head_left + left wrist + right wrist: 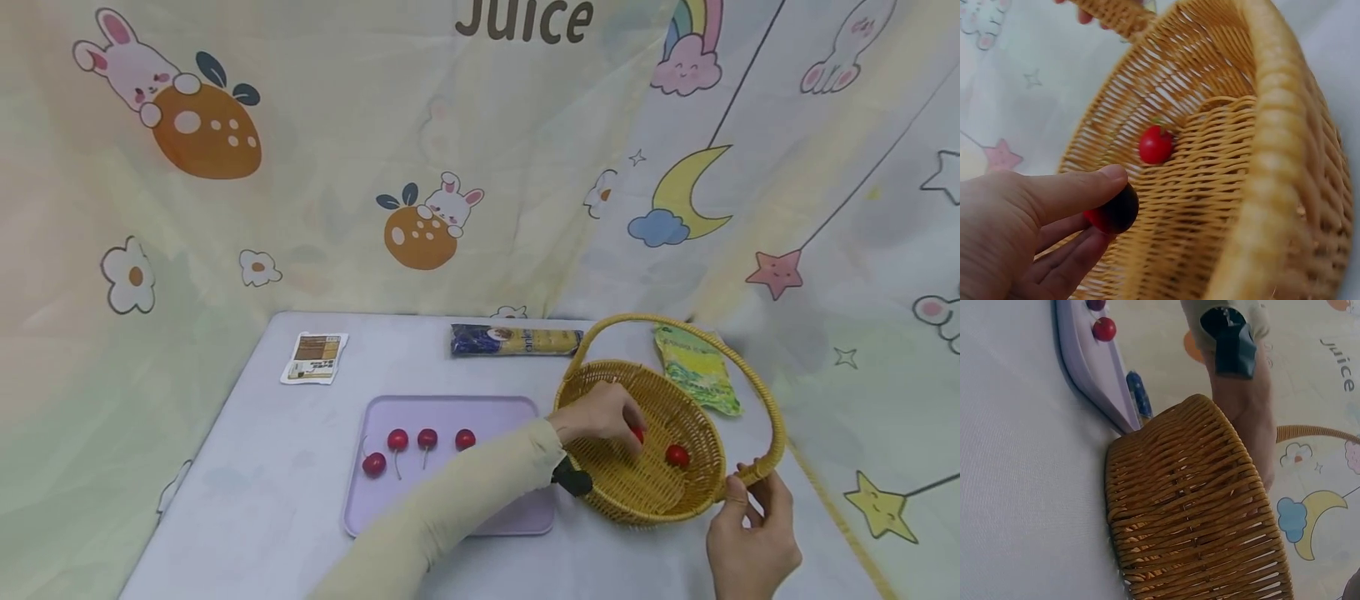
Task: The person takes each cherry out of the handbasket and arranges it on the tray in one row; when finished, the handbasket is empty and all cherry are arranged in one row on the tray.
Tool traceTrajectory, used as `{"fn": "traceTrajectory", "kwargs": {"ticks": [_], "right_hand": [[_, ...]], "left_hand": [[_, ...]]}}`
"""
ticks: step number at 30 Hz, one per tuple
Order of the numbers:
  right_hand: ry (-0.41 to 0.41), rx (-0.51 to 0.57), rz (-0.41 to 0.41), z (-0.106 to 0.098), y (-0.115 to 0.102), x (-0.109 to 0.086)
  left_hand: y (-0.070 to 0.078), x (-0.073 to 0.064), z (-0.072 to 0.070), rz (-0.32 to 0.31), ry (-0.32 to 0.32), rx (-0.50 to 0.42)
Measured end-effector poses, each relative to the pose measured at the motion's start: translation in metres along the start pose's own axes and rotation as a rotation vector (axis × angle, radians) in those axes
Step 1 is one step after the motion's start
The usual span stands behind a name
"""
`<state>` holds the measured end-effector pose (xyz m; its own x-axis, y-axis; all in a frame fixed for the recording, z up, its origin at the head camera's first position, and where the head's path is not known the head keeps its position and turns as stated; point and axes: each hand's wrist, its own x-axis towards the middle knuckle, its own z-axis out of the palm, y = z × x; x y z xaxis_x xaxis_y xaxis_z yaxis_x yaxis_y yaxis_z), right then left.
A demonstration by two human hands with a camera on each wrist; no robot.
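Note:
My left hand point(611, 414) reaches down into the yellow wicker basket point(637, 508). Between thumb and fingers it pinches a small round red fruit, which looks like a cherry tomato point(1100, 219); its far side looks dark in the left wrist view. Another cherry tomato point(677, 456), with a green calyx, lies on the basket floor. My right hand point(753, 533) grips the basket at the near right, where the handle point(772, 408) meets the rim. Left of the basket, a lilac tray point(450, 403) holds several dark red cherries point(427, 439), some with stems; my left sleeve covers part of it.
Behind the tray lies a long blue and yellow packet point(517, 340). A green and yellow bag point(697, 371) rests behind the basket, partly under its handle. A small white and brown pouch point(315, 358) lies at the back left. A printed curtain point(337, 125) hangs around the white table.

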<state>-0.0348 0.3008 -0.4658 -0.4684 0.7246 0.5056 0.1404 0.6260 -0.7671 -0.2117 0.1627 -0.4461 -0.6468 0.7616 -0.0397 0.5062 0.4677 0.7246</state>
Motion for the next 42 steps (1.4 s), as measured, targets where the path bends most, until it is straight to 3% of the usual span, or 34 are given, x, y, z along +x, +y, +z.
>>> {"fn": "traceTrajectory", "kwargs": {"ticks": [6, 14, 19, 25, 30, 42], "right_hand": [[0.024, 0.024, -0.017, 0.002, 0.003, 0.001], [0.019, 0.034, -0.008, 0.003, 0.002, 0.002], [0.020, 0.028, 0.021, 0.002, 0.001, 0.002], [0.028, 0.019, 0.044, 0.002, 0.000, 0.002], [0.025, 0.015, 0.062, 0.003, 0.000, 0.001], [0.028, 0.021, 0.045, 0.004, 0.003, 0.002]], "left_hand": [[-0.005, -0.021, -0.025, 0.015, 0.006, -0.087], [-0.014, -0.056, -0.060, 0.012, 0.025, -0.089], [-0.023, -0.077, -0.074, 0.012, 0.025, -0.085], [-0.037, -0.099, -0.084, -0.010, 0.034, -0.085], [-0.054, -0.117, -0.088, -0.023, 0.054, -0.014], [-0.093, -0.147, -0.077, -0.072, 0.002, 0.096]]}}
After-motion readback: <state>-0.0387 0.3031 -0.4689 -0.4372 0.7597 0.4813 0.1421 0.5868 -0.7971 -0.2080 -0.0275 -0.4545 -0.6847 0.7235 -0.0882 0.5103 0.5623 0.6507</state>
